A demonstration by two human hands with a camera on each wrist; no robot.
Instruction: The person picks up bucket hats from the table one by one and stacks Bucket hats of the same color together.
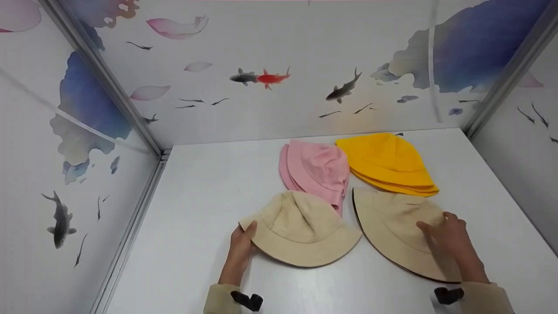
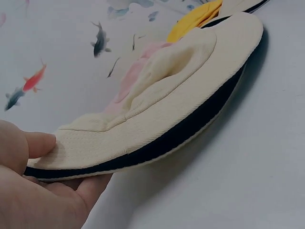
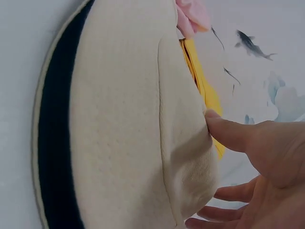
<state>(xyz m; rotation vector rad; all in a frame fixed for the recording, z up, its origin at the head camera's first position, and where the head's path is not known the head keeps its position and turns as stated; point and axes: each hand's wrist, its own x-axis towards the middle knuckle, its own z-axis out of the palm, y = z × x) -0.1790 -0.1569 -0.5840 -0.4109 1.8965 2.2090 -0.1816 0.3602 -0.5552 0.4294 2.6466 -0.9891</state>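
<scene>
My left hand (image 1: 242, 240) pinches the left end of a cream bucket hat (image 1: 301, 250). In the left wrist view its thumb (image 2: 42, 144) lies on top of the brim and the fingers are underneath; a dark lining shows along the brim's edge. At the right, my right hand (image 1: 451, 235) holds the crown of a second beige bucket hat (image 1: 383, 222), folded flat with a dark-lined brim. The right wrist view shows the thumb (image 3: 224, 128) against the crown and the fingers round its far side, their tips partly hidden.
Behind the cream hat lies a folded pink bucket hat (image 1: 316, 165), partly covered by it. A folded yellow bucket hat (image 1: 388, 159) lies at the back right, behind the beige one. White panels with painted fish enclose the white table (image 1: 187, 218) at the back and sides.
</scene>
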